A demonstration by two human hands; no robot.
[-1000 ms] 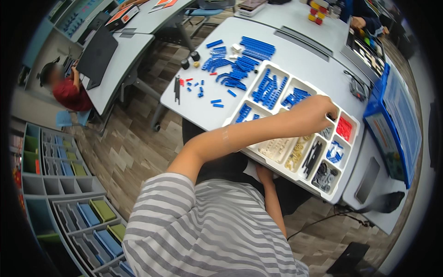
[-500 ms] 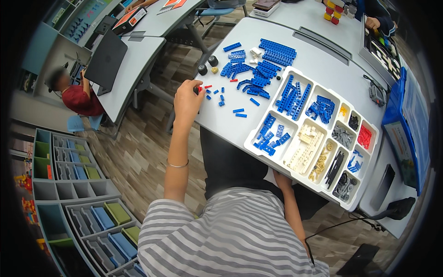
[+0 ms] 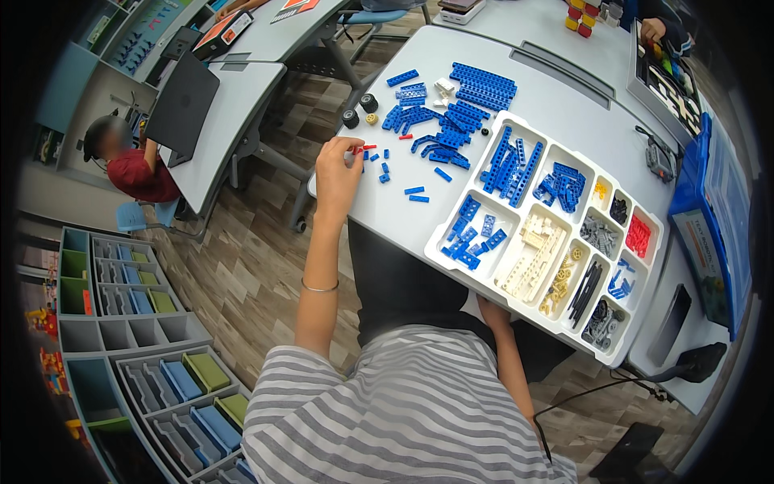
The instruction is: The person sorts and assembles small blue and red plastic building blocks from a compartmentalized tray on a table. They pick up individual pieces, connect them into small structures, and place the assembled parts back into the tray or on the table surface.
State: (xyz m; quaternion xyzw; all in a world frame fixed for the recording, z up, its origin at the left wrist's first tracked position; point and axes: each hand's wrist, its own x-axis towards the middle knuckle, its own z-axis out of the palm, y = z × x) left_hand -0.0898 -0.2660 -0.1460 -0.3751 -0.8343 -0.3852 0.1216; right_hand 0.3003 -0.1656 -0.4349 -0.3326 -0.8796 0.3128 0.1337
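My left hand (image 3: pixel 337 173) is at the table's left edge, thumb and forefinger pinched on a small red piece (image 3: pixel 357 151) that is mostly hidden. Just past the fingertips lies another small red peg (image 3: pixel 370 147). Several small blue pegs (image 3: pixel 384 168) are scattered to its right. My right hand (image 3: pixel 493 315) hangs low by my lap, partly under the edge of the sorting tray (image 3: pixel 439 256); its fingers are hidden. Farther back are blue toothed beams (image 3: pixel 484 85) in rows, blue curved beams (image 3: pixel 442 152), white pieces (image 3: pixel 444 89) and two black wheels (image 3: pixel 351 118).
The white compartment tray holds blue, cream, black, grey and red building parts and overhangs the table's near edge. Right of it stand a blue storage bin (image 3: pixel 705 234) and a grey controller (image 3: pixel 659 161). Other people's hands (image 3: pixel 653 31) show at far right; someone sits behind a laptop (image 3: pixel 184 105).
My left hand has shifted slightly to the right and up, over the small pegs. A black bit seen by its fingertips is out of sight. My right hand stays put.
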